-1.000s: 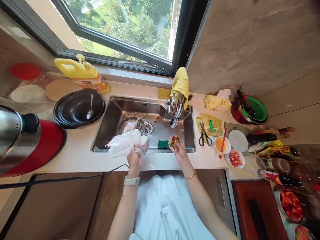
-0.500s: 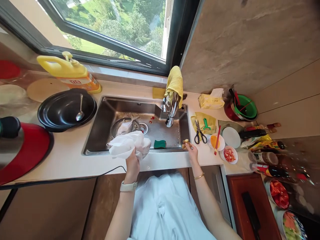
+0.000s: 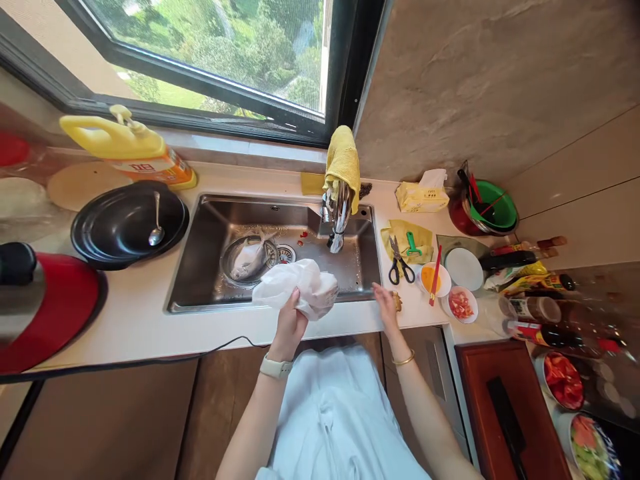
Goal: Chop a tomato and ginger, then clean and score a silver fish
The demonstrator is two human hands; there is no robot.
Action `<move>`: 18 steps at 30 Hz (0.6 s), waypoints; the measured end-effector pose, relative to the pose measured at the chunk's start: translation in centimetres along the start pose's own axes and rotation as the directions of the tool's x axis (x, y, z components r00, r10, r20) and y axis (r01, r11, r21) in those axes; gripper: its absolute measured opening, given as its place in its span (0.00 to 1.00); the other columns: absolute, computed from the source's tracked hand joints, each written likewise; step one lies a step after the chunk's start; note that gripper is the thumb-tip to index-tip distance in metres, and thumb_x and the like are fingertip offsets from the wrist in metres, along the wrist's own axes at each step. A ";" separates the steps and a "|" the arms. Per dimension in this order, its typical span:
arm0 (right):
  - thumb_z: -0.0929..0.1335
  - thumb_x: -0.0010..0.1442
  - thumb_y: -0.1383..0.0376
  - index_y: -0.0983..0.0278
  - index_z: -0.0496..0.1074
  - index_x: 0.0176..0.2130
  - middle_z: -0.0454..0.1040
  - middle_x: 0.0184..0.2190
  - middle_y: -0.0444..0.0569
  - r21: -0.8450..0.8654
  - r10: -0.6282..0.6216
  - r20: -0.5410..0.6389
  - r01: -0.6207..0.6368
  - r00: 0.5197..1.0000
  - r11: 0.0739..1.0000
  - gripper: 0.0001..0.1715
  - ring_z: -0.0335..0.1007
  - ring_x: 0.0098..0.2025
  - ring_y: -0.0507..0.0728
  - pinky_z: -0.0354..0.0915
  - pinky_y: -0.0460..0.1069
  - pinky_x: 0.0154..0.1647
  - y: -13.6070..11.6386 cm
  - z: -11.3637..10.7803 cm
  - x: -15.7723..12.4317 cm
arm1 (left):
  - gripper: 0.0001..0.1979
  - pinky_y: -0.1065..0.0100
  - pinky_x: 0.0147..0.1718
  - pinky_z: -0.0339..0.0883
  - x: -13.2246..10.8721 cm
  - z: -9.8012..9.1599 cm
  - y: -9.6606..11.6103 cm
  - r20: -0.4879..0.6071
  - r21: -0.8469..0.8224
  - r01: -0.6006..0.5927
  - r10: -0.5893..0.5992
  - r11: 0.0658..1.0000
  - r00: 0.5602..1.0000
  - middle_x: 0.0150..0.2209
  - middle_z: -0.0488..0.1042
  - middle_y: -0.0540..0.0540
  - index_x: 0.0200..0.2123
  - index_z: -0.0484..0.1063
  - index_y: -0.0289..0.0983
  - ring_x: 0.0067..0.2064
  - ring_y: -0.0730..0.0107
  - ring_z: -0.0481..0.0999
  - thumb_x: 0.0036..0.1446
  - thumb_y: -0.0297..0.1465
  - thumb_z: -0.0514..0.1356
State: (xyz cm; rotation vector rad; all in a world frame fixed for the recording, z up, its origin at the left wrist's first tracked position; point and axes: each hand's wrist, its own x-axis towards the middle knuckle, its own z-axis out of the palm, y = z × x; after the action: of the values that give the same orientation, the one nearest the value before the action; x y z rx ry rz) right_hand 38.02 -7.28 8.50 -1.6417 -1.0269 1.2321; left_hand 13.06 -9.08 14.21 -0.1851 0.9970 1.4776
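My left hand grips a crumpled white plastic bag over the sink's front edge; what is inside it, if anything, cannot be made out. Just right of the sink's front corner is my right hand, open with its fingers stretched out. A knobbly piece of ginger lies on the counter close beside that hand, partly behind it. In the sink, a silvery fish rests in a round metal bowl beside the drain. The green sponge is hidden behind the bag.
Black scissors and a green peeler lie on a yellow cloth. Red chopsticks rest across a bowl of orange liquid. A towel-draped faucet stands behind the sink. A black pan holds a spoon. A knife lies on a board.
My left hand has carried the plastic bag to the right, uncovering the fish. My right hand has let go of the ginger, which now lies on the counter.
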 end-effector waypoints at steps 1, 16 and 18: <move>0.65 0.56 0.46 0.59 0.70 0.52 0.71 0.52 0.54 0.174 0.068 0.200 -0.103 0.978 0.979 0.30 0.65 0.53 0.60 0.60 0.58 0.55 -0.4 1.7 -0.5 | 0.13 0.62 0.58 0.60 0.1 0.1 -0.1 0.013 -0.023 0.059 -0.059 0.998 0.998 0.48 0.76 0.45 0.47 0.72 0.36 0.56 0.65 0.70 0.59 0.30 0.56; 0.65 0.55 0.45 0.61 0.73 0.42 0.79 0.40 0.47 0.404 0.238 0.507 -0.473 0.828 0.783 0.27 0.73 0.47 0.58 0.69 0.51 0.47 -4.0 12.6 1.3 | 0.11 0.67 0.48 0.68 0.7 -1.8 0.9 0.080 -0.122 0.086 -0.076 0.989 0.994 0.42 0.79 0.47 0.42 0.74 0.35 0.44 0.68 0.77 0.54 0.28 0.60; 0.66 0.53 0.44 0.61 0.72 0.41 0.79 0.40 0.46 0.372 0.194 0.368 -0.335 0.909 0.866 0.26 0.73 0.46 0.58 0.69 0.51 0.46 -4.4 12.5 2.0 | 0.15 0.66 0.52 0.66 1.5 -2.3 0.8 0.046 -0.132 0.008 -0.002 0.991 0.999 0.44 0.78 0.46 0.46 0.73 0.36 0.48 0.68 0.76 0.54 0.27 0.60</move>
State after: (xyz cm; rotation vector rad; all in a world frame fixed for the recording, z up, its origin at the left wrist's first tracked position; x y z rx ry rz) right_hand 25.64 -2.24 9.66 -1.2876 -0.6504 1.8153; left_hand 11.03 -9.37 12.19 -0.2473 0.8621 1.5377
